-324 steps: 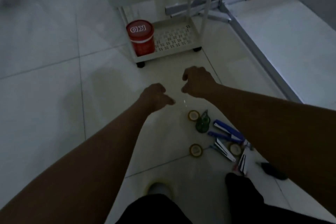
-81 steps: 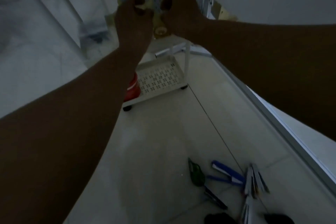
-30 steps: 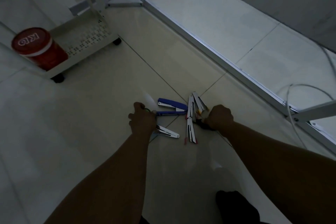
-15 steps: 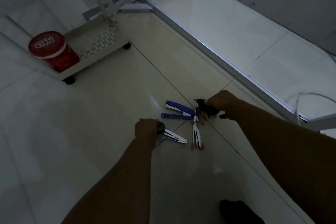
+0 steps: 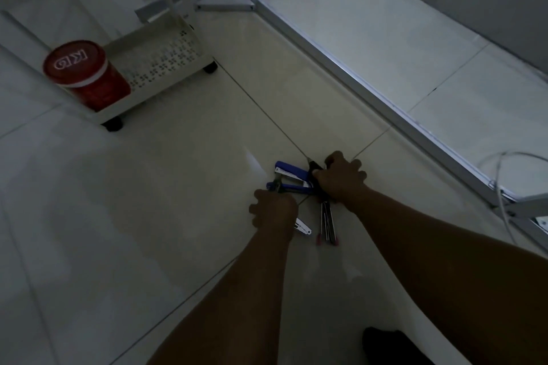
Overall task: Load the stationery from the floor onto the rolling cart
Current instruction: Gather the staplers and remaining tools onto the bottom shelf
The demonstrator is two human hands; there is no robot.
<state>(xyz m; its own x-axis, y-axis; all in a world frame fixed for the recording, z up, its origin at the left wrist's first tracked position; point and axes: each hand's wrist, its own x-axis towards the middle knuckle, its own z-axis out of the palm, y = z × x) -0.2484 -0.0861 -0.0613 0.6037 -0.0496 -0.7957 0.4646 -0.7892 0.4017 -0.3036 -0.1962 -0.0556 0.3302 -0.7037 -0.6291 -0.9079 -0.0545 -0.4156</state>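
Note:
Staplers lie in a cluster on the tiled floor. A blue stapler (image 5: 292, 177) lies open between my hands. My right hand (image 5: 341, 178) is closed around a dark object at the blue stapler's right end; what it is I cannot tell. My left hand (image 5: 274, 210) is closed on a small dark-green tool whose tip sticks out above the knuckles. A white stapler (image 5: 303, 227) pokes out under the left hand. A thin red-tipped stapler (image 5: 327, 224) lies just right of it. The white rolling cart (image 5: 166, 53) stands at the upper left.
A red lidded tub (image 5: 84, 75) sits on the cart's bottom shelf. A white metal frame rail (image 5: 355, 80) runs diagonally across the floor on the right, with a white cable (image 5: 501, 187) near its end. My dark shoe (image 5: 391, 344) is at the bottom.
Both hands have drawn together around the blue stapler. The right hand has come down and left with the dark object. The left hand has moved up to the stapler's lower arm.

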